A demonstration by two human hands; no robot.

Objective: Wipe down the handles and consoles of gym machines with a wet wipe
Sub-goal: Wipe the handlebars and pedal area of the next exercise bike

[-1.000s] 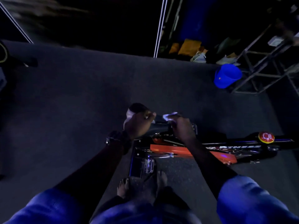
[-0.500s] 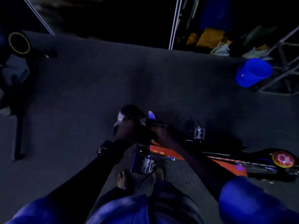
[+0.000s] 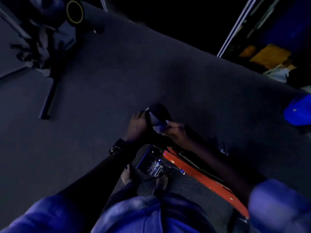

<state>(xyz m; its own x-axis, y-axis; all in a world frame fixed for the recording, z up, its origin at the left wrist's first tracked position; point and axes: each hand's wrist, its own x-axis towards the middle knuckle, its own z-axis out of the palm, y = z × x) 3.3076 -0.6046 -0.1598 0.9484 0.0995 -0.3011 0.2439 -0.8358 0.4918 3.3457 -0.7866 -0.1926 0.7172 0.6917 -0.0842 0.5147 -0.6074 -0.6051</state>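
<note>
Since before, both hands slid toward the padded handle's [image 3: 158, 115] twelve-o'clock end; left hand [image 3: 137, 126] grips it, right hand [image 3: 176, 132] apparently pinches the limp wet wipe [image 3: 160, 127].

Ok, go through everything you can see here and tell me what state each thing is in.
Left hand: gripping the padded machine end.
Right hand: pinching the wipe against the pad.
Wipe: bunched, mostly hidden.
Orange frame: lying low along the floor.
Blue bucket: tipped on its side, apparently.

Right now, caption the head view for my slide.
Both hands, left and right, work a wipe on a dim exercise bike's padded end.
</note>
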